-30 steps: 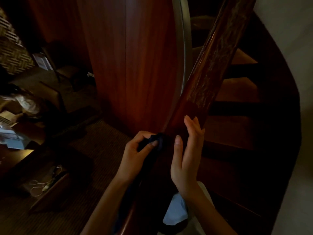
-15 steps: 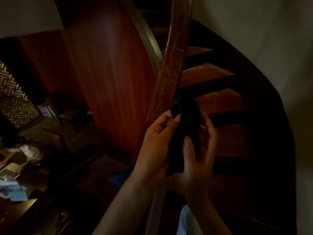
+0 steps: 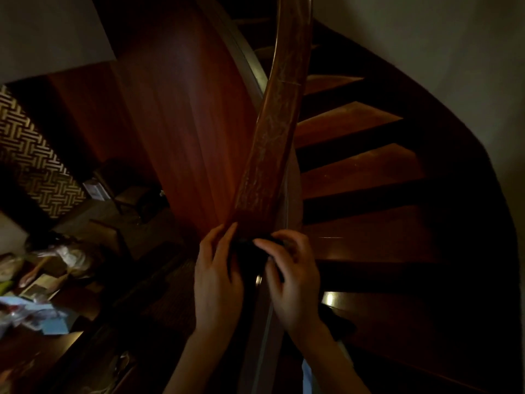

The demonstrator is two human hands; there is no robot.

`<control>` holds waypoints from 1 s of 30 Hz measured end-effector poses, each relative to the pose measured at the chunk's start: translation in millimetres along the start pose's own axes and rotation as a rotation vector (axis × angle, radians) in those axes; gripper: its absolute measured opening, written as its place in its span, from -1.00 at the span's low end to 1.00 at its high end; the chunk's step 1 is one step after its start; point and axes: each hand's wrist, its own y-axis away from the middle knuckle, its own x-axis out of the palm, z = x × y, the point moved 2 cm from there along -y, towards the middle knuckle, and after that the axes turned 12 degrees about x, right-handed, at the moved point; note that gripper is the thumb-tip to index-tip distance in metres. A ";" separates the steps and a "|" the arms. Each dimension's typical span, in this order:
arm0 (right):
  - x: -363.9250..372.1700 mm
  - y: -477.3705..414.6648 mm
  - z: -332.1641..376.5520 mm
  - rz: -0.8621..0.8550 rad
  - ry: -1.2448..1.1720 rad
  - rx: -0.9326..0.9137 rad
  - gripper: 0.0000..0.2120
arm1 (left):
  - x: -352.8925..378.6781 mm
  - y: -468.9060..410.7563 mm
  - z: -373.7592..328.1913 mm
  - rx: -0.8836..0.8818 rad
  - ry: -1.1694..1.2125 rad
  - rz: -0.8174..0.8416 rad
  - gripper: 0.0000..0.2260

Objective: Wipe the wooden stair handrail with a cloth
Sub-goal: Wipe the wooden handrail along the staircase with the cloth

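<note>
Dark cloth (image 3: 245, 253) bunched on handrail (image 3: 272, 155): right hand (image 3: 294, 280) pinched it, left hand (image 3: 218, 280) pressed flat (dim light). Loose wad could slip off, missing far streaks.

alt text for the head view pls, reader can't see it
Two hands meet at a dark cloth on a wooden handrail: the right hand curls its fingers over it, the left hand lies alongside with straighter fingers. Dim wooden steps curve up on the right.
</note>
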 end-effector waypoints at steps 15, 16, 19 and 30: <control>59.7 -74.7 26.3 0.109 0.382 -0.202 -0.75 | 3.0 22.6 13.1 -0.141 -0.006 -0.049 -0.54; 59.1 -91.6 26.3 0.081 0.386 -0.160 -0.74 | 2.2 22.4 12.8 -0.162 -0.003 -0.058 -0.54; 44.4 -108.6 16.4 -0.075 0.320 -0.025 -0.74 | 1.4 22.1 10.8 -0.181 0.001 -0.068 -0.59; 67.2 -131.5 24.9 0.031 0.560 -0.104 -0.65 | 3.5 22.8 9.4 -0.153 -0.035 -0.011 -0.56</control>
